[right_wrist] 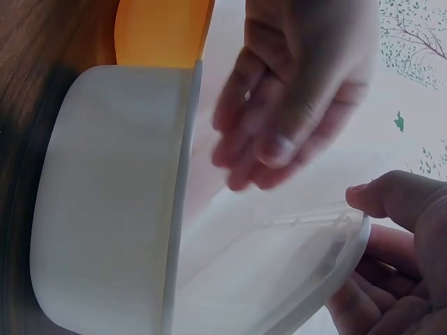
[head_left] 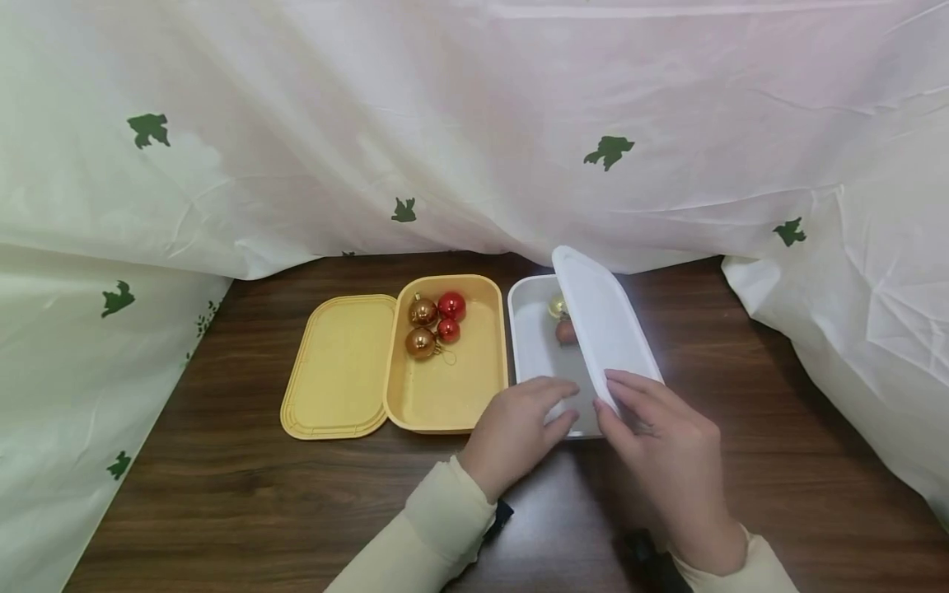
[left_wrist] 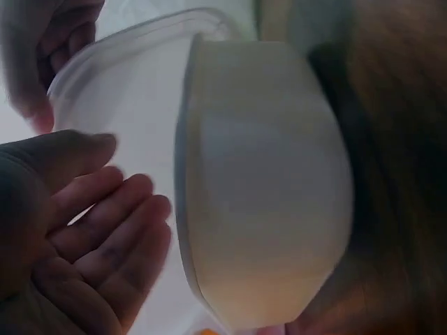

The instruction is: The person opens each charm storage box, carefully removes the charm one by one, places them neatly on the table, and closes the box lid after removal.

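Observation:
My right hand (head_left: 670, 449) pinches the near edge of a white lid (head_left: 610, 317), thumb on one side and fingers on the other. The lid stands tilted over the right part of a white box (head_left: 535, 342). Inside that box, a gold bauble (head_left: 558, 307) and a dull reddish ball (head_left: 566, 333) show, partly covered by the lid. My left hand (head_left: 519, 424) hovers at the box's near left corner, fingers loosely spread and holding nothing. In the left wrist view, the box's side wall (left_wrist: 272, 174) faces the camera, beside the left fingertips (left_wrist: 157, 206).
Left of the white box stands an open yellow box (head_left: 463, 395) with two red baubles (head_left: 451, 305) and two bronze ones (head_left: 421, 343). Its yellow lid (head_left: 341, 362) lies flat beside it on the dark wooden table (head_left: 245, 494). A white curtain (head_left: 482, 123) hangs behind.

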The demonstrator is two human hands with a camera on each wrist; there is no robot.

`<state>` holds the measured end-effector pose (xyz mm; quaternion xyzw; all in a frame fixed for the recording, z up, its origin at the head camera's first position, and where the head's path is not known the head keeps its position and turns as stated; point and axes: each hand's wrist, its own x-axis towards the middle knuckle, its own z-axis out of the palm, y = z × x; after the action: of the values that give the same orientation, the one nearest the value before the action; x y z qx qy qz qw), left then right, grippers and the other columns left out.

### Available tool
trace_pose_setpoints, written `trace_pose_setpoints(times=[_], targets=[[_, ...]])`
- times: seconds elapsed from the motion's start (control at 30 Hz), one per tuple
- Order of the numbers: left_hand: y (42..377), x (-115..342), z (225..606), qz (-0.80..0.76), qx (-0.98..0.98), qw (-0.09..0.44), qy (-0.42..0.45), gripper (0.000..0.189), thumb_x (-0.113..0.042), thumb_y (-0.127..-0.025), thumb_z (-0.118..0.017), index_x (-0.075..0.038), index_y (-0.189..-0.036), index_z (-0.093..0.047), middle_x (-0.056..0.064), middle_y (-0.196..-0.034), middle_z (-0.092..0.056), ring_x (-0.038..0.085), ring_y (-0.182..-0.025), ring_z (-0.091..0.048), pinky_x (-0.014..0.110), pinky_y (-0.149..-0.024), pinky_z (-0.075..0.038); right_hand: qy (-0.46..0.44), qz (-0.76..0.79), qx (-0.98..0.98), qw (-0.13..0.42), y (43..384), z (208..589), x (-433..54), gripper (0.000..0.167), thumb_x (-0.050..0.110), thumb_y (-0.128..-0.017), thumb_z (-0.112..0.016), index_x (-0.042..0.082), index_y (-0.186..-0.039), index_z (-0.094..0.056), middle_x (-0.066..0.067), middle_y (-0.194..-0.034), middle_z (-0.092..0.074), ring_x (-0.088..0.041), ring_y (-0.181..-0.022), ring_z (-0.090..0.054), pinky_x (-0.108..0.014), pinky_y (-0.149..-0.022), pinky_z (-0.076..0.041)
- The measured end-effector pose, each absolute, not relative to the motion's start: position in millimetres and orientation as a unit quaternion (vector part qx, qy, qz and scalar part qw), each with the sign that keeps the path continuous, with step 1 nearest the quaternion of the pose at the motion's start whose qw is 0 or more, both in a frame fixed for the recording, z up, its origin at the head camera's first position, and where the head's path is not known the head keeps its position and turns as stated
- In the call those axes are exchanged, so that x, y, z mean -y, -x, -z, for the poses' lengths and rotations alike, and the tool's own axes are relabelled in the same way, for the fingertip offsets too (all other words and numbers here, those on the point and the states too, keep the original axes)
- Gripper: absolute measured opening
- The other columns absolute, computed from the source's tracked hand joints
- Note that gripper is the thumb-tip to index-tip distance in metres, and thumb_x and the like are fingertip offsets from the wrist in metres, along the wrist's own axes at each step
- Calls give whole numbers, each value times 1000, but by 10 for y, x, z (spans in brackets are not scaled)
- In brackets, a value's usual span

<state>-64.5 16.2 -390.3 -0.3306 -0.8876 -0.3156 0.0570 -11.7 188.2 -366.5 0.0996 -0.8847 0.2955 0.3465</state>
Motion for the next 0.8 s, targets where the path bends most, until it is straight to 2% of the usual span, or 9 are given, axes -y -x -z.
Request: trace_pose_setpoints(times=[0.17,0.3,0.4,0.47,0.53,0.63,0.8], targets=[[592,-78,3968,184,897,95,390,16,-29,-95,-71,-21,-108,-76,-11,-108,-74,3,-103,-67,32,-101,-49,-87,-306,880,353,122,3651,-1897,30,4,-69,-86,2,-99,-80,-10,-100,-76,-33,-83,-74,-1,-91,-35],[609,-15,4019,136,893,113,414,11,-35,-95,-70,-29,-100,-78,-18,-101,-74,-2,-97,-67,42,-109,-42,-69,-312,878,356,118,3652,-1932,31,2,-70,-87,1,-100,-80,-11,-101,-76,-29,-82,-74,-1,-85,-39],[625,20,4056,150,885,108,427,10,-35,-95,-70,-30,-97,-78,-19,-97,-74,-3,-94,-67,41,-111,-41,-48,-332,868,367,119,3659,-1960,29,-1,-70,-87,0,-98,-80,-13,-101,-76,-4,-90,-71,0,-80,-41],[631,30,4076,158,882,104,432,10,-34,-96,-69,-30,-97,-78,-19,-97,-74,-3,-94,-67,39,-112,-40,-29,-349,857,378,118,3656,-1978,29,-4,-69,-88,-1,-96,-80,-14,-100,-76,10,-94,-64,0,-81,-43],[635,34,4092,168,879,99,435,10,-33,-96,-69,-29,-99,-78,-19,-98,-74,-3,-95,-67,37,-113,-39,-6,-378,845,378,111,3637,-1997,26,-5,-71,-87,-1,-95,-80,-14,-100,-76,18,-97,-59,-2,-82,-45],[639,33,4097,179,877,86,436,10,-31,-97,-69,-28,-100,-78,-18,-99,-74,-3,-97,-67,34,-114,-38,42,-428,826,365,93,3603,-2031,22,-5,-75,-84,0,-96,-80,-10,-102,-76,7,-95,-66,-8,-83,-50],[643,30,4090,191,878,64,434,13,-29,-97,-68,-25,-102,-79,-15,-100,-75,-3,-98,-67,30,-115,-36,126,-522,765,355,92,3584,-2148,18,-4,-79,-82,-3,-97,-79,-4,-101,-77,-9,-92,-72,-14,-76,-55]])
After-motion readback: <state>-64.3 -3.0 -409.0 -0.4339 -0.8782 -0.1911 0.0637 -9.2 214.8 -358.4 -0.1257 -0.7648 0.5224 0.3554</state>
